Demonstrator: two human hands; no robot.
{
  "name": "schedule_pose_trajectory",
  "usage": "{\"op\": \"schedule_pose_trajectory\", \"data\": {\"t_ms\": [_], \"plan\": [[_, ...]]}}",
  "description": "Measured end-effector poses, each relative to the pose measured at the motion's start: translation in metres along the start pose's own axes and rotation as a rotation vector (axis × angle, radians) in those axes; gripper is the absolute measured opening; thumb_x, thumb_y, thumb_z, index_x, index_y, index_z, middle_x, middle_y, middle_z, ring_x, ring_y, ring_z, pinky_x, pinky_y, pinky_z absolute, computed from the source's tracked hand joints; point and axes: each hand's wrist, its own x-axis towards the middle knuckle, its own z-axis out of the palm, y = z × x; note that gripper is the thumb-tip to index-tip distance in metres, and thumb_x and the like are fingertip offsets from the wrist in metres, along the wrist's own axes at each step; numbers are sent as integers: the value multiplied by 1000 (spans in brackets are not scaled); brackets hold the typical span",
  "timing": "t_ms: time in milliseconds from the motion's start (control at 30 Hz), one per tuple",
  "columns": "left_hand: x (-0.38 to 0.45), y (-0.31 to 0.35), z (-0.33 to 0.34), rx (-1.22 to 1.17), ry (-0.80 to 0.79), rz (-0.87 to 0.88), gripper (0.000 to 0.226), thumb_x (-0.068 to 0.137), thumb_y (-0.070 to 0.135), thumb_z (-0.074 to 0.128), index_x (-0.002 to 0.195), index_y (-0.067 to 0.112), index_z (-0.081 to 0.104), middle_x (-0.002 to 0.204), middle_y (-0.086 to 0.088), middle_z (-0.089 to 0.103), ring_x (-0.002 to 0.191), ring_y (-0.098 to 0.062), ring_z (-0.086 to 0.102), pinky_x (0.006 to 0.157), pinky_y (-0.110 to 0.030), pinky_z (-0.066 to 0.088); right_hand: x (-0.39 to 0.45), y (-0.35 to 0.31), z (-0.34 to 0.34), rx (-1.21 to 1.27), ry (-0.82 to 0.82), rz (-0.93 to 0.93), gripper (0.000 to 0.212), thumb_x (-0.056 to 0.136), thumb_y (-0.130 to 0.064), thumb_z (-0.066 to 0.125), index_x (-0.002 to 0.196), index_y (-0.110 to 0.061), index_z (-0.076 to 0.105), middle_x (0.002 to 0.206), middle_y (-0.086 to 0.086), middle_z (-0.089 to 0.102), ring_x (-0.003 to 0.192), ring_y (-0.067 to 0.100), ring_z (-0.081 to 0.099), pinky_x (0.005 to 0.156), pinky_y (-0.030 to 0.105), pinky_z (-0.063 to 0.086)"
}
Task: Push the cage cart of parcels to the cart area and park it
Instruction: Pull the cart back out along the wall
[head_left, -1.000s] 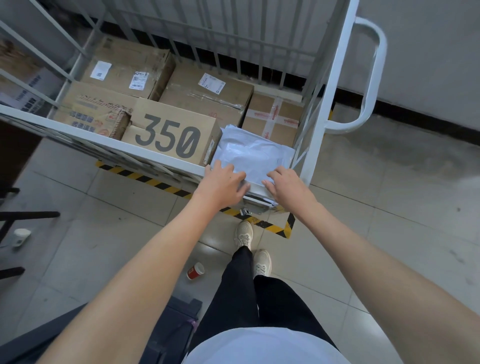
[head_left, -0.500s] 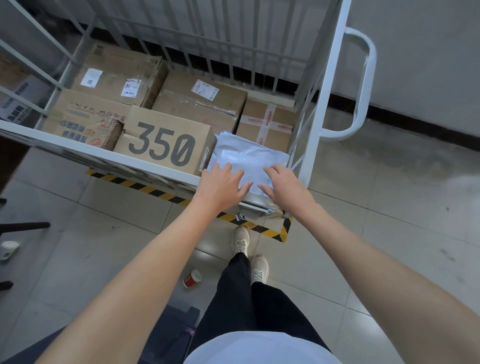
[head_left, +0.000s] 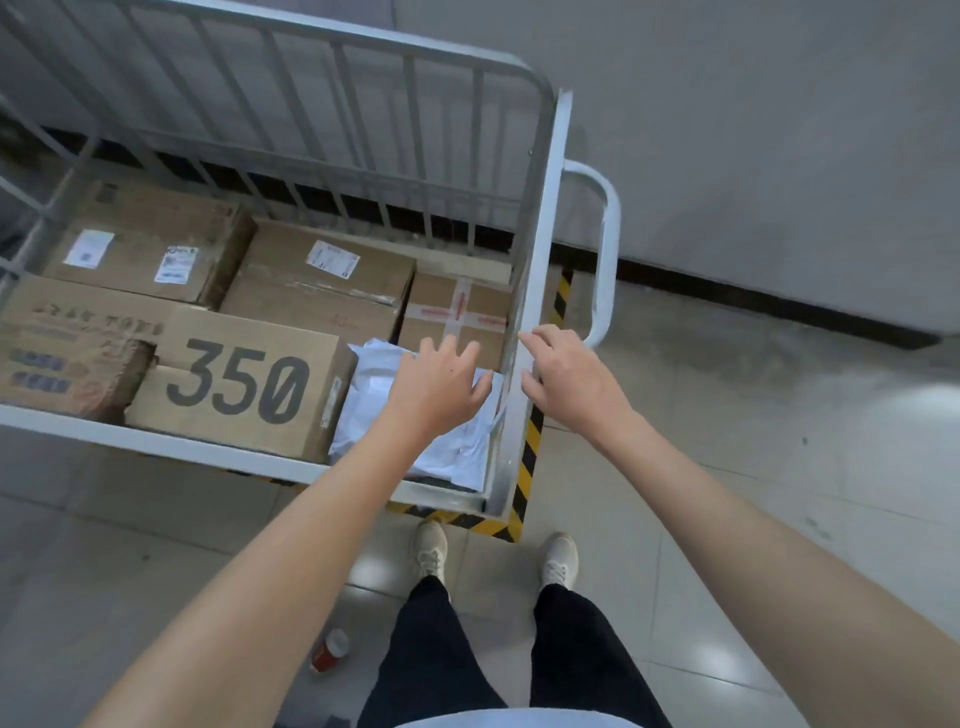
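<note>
The white-painted metal cage cart (head_left: 535, 291) stands against the grey wall (head_left: 753, 130), its near right corner over the black-and-yellow hazard tape (head_left: 527, 452) on the tiled floor, so I judge it to be at or close to its parking bay. My left hand (head_left: 441, 384) hovers inside the cage with fingers spread and slack, above the crumpled white plastic mailer bag (head_left: 374, 384); it grasps nothing. Whether the palm touches the bag, I cannot tell. My right hand (head_left: 569, 379) is likewise unclenched and empty, fingers extended beside the cart's right corner post, positioned to steady the frame or to reach the looped white tubular push handle (head_left: 605, 249) on the cart's right end. The brown cardboard box printed "350" (head_left: 244, 379) lies just beside the bag, with other taped cardboard parcels packed tightly behind it, which should limit load shift. I stand with both feet clear of the cart base. A red paper cup (head_left: 328, 650) lies on the floor near my left foot.
</note>
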Motion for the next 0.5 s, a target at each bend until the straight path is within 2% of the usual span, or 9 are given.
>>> {"op": "schedule_pose_trajectory", "data": {"t_ms": [100, 200, 367, 500], "plan": [[40, 40, -10, 6, 35, 26, 46, 100, 51, 35, 122, 15, 53, 111, -10, 61, 95, -34, 57, 65, -39, 37, 4, 50, -24, -10, 33, -6, 47, 89, -20, 59, 134, -7, 53, 123, 8, 57, 106, 28, 57, 84, 42, 55], [83, 88, -17, 42, 44, 16, 45, 99, 52, 34, 121, 18, 52, 111, -9, 60, 94, -33, 57, 65, -38, 38, 8, 110, -47, -39, 45, -12, 50, 89, -19, 59, 138, -8, 50, 126, 7, 56, 107, 27, 56, 83, 41, 55], [149, 167, -35, 25, 94, -59, 46, 100, 53, 33, 121, 16, 51, 108, -9, 59, 92, -32, 57, 69, -40, 49, 22, 206, -94, -74, 62, -86, 53, 90, -21, 58, 140, -7, 49, 129, 8, 56, 111, 26, 56, 90, 40, 53], [188, 192, -57, -8, 102, -160, 51, 100, 54, 31, 128, 14, 49, 113, -12, 59, 97, -34, 57, 72, -43, 50, 54, 244, -125, -81, 97, -171, 52, 90, -23, 60, 138, -6, 51, 128, 10, 58, 108, 29, 57, 88, 41, 53]]}}
